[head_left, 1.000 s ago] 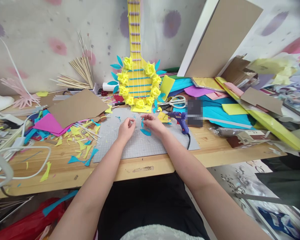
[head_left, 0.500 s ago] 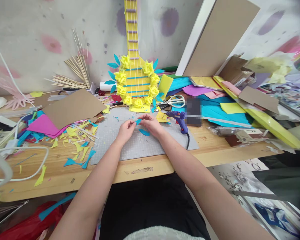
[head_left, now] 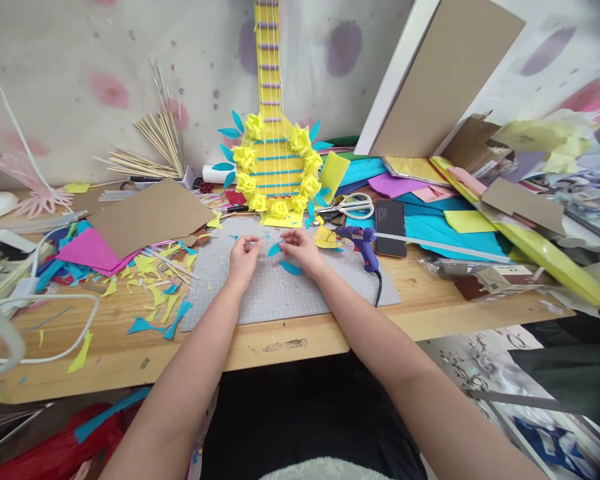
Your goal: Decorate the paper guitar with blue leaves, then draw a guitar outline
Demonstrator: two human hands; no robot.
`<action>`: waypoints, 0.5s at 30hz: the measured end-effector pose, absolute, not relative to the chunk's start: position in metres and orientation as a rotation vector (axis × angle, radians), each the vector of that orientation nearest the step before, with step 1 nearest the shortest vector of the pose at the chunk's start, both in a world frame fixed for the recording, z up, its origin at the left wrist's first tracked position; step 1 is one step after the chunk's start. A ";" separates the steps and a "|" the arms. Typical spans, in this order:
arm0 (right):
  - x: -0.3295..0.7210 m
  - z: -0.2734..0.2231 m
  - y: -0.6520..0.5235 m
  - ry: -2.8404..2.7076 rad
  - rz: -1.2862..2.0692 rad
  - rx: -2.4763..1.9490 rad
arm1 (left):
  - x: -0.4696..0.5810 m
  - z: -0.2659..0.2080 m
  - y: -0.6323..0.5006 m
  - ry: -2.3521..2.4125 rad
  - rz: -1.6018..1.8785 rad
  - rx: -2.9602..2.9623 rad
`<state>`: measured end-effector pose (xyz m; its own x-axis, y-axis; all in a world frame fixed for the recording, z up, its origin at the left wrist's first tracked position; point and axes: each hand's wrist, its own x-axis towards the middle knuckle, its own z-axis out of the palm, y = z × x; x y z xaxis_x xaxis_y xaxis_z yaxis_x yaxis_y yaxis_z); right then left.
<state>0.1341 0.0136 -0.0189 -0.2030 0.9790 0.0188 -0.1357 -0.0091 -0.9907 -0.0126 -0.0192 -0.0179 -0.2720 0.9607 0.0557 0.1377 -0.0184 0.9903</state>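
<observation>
A small blue paper leaf (head_left: 274, 249) is pinched between the thumb and fingertips of my right hand (head_left: 303, 252). To the left, my left hand (head_left: 244, 259) is a short distance from the leaf, fingers curled and slightly apart, with nothing visible in them. A second blue paper leaf (head_left: 291, 268) lies below my right fingers on the grey cutting mat (head_left: 270, 300). Behind both hands stands a yellow guitar-shaped craft (head_left: 278, 160), edged with yellow paper roses and blue leaves, with white strings up its neck.
A purple glue gun (head_left: 361, 241) lies right of my right hand, its cord running forward. Beyond it are scissors (head_left: 357, 205) and a phone (head_left: 391, 228). Yellow and blue paper scraps (head_left: 163, 280), brown cardboard (head_left: 150, 212) and a white cable (head_left: 94, 327) cover the left side.
My left hand has let go of the blue leaf and moved left, away from my right hand. The leaf stays in my right hand. The view has shifted slightly.
</observation>
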 end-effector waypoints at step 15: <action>0.122 -0.019 0.004 -1.405 1.474 -0.883 | -0.002 0.003 -0.027 1.351 1.377 0.851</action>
<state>0.1223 0.0042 -0.0188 -0.3501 0.9333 0.0806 -0.1255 0.0385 -0.9913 -0.0025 -0.0271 0.0025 -0.2659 0.9519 -0.1519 -0.1696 0.1090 0.9795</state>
